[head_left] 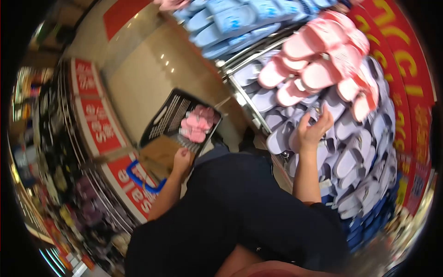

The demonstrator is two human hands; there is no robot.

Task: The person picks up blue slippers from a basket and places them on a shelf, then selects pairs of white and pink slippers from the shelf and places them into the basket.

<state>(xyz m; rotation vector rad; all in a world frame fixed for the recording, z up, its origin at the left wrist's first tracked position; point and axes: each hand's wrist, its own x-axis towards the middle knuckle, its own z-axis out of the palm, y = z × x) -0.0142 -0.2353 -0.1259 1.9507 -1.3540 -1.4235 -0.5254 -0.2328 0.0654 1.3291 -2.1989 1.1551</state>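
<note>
My left hand (182,160) is closed at the near edge of a black basket (162,115); what its fingers hold, if anything, is hidden. Pink slippers (197,124) lie in that basket, and a brown cardboard piece (161,154) sits right by the hand. Over on the right, my right hand (315,130) reaches above a large pile of pale lavender-grey slippers (350,157). Its fingers are curved and apart, with nothing plainly between them. Just beyond it, pink slippers (318,55) are heaped on top of the pile.
A metal rail (244,99) edges the slipper display. Light blue slippers (240,21) stand behind, and red signs with yellow lettering (401,69) line the right. At left are red sale signs (97,120), crowded shelves and a blue handle (143,179). Tiled floor (152,60) lies ahead.
</note>
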